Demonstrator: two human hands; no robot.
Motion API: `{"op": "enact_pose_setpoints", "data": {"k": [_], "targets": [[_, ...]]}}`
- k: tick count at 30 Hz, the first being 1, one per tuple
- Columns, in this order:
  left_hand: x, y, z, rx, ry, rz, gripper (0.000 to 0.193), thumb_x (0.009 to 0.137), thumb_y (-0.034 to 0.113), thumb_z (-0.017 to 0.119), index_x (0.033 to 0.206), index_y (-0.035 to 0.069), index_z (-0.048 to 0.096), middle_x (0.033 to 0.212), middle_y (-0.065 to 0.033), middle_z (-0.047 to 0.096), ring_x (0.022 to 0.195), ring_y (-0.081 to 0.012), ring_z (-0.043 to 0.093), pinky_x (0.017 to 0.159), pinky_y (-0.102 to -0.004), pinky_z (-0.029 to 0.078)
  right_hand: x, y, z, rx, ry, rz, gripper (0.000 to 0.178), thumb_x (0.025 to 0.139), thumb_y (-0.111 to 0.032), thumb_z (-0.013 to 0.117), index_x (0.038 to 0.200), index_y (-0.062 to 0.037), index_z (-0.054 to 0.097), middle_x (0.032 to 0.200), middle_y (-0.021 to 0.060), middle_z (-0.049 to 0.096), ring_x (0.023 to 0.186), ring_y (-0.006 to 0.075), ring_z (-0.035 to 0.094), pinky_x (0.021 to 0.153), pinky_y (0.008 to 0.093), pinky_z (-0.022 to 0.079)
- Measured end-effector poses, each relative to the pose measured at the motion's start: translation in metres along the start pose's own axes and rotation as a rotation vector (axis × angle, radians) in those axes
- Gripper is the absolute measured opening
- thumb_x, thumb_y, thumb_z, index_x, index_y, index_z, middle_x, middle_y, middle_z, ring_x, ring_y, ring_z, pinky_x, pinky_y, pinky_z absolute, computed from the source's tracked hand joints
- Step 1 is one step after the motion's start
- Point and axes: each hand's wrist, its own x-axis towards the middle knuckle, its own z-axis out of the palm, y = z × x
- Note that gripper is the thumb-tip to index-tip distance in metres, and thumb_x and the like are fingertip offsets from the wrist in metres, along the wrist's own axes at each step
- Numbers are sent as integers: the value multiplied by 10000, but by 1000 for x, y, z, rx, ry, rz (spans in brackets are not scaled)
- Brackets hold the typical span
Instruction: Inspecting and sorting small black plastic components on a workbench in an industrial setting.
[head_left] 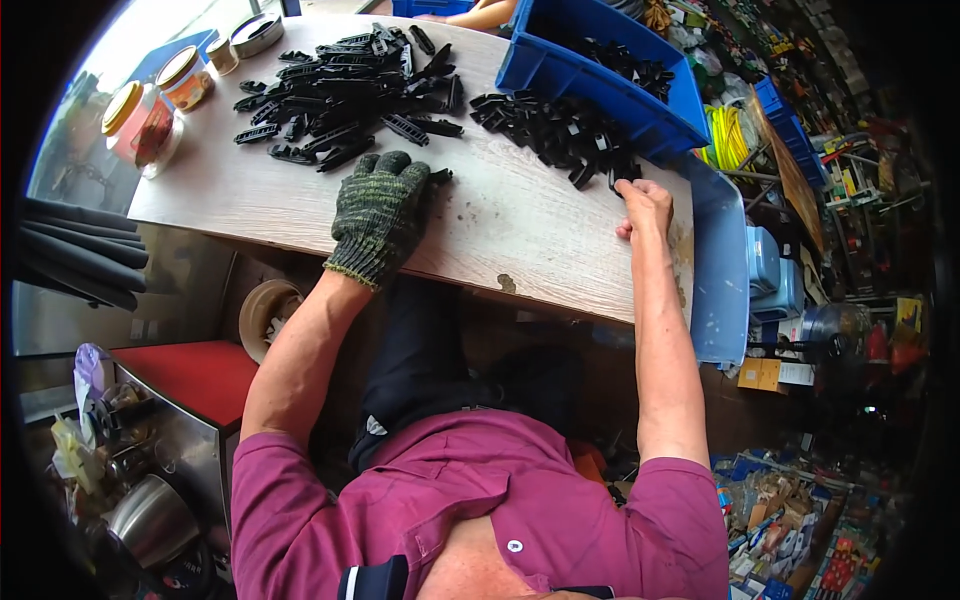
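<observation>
My left hand (378, 215), in a dark green knitted glove, is closed near the table's front edge. A black plastic part (440, 177) sticks out at its thumb side; the glove hides the rest. Bare, my right hand (648, 207) pinches a small black plastic piece (616, 180) at the near right end of a pile of small black pieces (550, 130). Beyond my left hand spreads a heap of long, slotted black plastic parts (340, 85). Both heaps lie on the pale wood-grain table (500, 225).
A blue bin (600, 70) holding black parts stands at the table's far right. Jars (145, 125) and a round tin (257, 35) line the far left. A pale blue tub (720, 260) sits beside the right edge. Another person's arm (485, 14) shows at the far edge.
</observation>
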Motion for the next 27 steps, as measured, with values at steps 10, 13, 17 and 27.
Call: {"op": "enact_pose_setpoints", "data": {"k": [10,13,17,27], "targets": [[-14,-4,1,-327,405,-14,281,817,70,711,1095,61,670,1025,-147,677,959,-361,625,830,-451,514,8,19,1,92,33,-78,326,818,-259,728,960,26,656,588,40,507,401,131,451,361,301,449],[-29,16,13,-655,347,-103,300,832,32,682,1131,65,671,1054,-156,684,996,-346,638,873,-423,521,-10,18,-5,224,-73,-25,295,870,-254,692,970,17,628,525,37,487,381,139,476,368,316,488],[-26,51,23,-606,225,8,414,844,24,654,1251,91,629,1144,-175,659,1103,-360,616,945,-436,504,-56,15,-6,344,-345,-19,260,911,-223,649,1027,5,602,494,39,486,364,147,494,398,334,528],[-6,67,24,-536,-154,181,505,786,139,686,1279,101,581,1025,-156,651,939,-353,623,777,-470,517,-121,10,24,457,-810,-196,399,901,-254,709,1062,90,588,550,7,519,381,99,465,406,267,483]]}}
